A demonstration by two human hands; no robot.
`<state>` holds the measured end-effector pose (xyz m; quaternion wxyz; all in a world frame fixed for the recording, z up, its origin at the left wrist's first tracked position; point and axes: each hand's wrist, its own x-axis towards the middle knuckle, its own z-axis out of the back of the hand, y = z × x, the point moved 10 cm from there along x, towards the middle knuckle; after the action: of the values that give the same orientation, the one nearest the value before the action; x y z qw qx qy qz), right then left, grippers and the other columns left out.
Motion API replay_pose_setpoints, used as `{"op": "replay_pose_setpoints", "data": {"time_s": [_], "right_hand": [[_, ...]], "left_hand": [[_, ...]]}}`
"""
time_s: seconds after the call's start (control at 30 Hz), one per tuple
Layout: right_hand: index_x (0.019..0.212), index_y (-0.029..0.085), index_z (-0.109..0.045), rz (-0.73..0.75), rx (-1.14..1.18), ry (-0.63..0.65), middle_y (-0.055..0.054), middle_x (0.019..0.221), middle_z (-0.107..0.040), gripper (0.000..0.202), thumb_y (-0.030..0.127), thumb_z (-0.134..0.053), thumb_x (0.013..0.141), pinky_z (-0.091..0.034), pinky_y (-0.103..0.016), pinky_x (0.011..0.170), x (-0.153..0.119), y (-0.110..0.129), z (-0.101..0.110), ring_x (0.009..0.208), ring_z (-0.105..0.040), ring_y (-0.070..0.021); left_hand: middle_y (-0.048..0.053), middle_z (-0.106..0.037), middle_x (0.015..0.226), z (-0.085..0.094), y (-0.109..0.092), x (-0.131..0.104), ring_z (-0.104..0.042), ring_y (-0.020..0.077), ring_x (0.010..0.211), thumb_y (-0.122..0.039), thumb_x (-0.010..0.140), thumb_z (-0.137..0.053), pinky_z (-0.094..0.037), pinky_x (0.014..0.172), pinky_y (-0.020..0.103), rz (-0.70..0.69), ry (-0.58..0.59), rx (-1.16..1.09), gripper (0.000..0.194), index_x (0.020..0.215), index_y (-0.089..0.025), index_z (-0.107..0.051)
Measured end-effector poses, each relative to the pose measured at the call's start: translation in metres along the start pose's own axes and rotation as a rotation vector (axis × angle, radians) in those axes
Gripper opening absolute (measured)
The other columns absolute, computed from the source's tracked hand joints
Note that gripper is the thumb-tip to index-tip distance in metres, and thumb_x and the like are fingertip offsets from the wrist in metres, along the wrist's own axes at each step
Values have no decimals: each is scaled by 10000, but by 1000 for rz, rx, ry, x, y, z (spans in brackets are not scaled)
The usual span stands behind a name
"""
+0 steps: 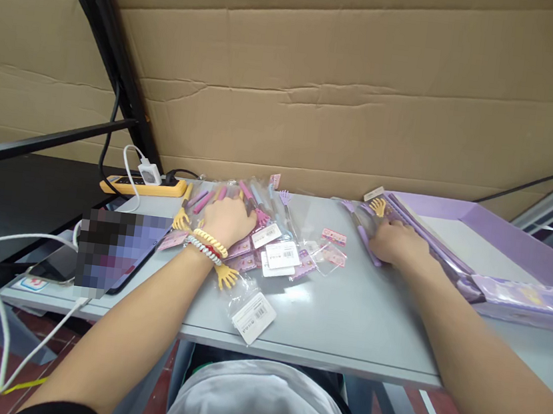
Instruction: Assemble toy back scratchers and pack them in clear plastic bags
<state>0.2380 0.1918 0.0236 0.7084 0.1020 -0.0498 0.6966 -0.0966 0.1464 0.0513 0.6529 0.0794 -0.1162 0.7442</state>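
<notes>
My left hand (227,221) reaches over a pile of small hand-shaped back scratchers in clear plastic sleeves, its fingers curled down and partly hidden. A back scratcher with a yellow hand end (226,276) sticks out below my wrist. Pink, purple and blue back scratchers lie around it, one with a purple end (285,198). White barcode tags (283,255) cover the pile's near side. At the right, my right hand (396,242) closes over bagged back scratchers, one with a yellow end (378,207) and one with a purple handle (367,245). Its fingertips are partly hidden.
A purple open box (543,250) with a white inside lies right of my right hand. At the left are a tablet (124,252) with a blurred screen, a white cable (4,314) and a yellow power strip (172,187). Cardboard (319,105) stands behind the grey table (343,322).
</notes>
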Motion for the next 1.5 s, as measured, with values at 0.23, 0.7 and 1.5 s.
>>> {"op": "replay_pose_setpoints", "data": {"time_s": [0.23,0.7,1.5], "right_hand": [[1272,108,-465,114,-167,53,-213,1363,-422,543,450,-361,863,-390,-487,938,-13,35,9,1249,-370,-387],[1064,146,-609,118,-164,272,-175,1221,-558,516,515,-301,874,-445,-470,842,-16,37,-19,1093,-535,-354],[1329,124,-415,231,24,-89,-190,1291,-495,607,488,-417,843,-403,-460,927,-27,57,29,1202,-434,-355]], "left_hand": [[189,-669,1043,3,-4,-6,-629,357,960,-656,791,-326,-482,774,442,2,30,-71,686,1112,-131,-631],[156,-670,1007,-12,-16,-1,-651,306,871,-362,796,-406,-494,695,385,-89,71,-118,376,1041,-180,-626],[99,-671,1004,71,-5,-19,-618,225,919,-209,774,-454,-463,829,338,-155,-413,-296,323,1051,-151,-609]]}}
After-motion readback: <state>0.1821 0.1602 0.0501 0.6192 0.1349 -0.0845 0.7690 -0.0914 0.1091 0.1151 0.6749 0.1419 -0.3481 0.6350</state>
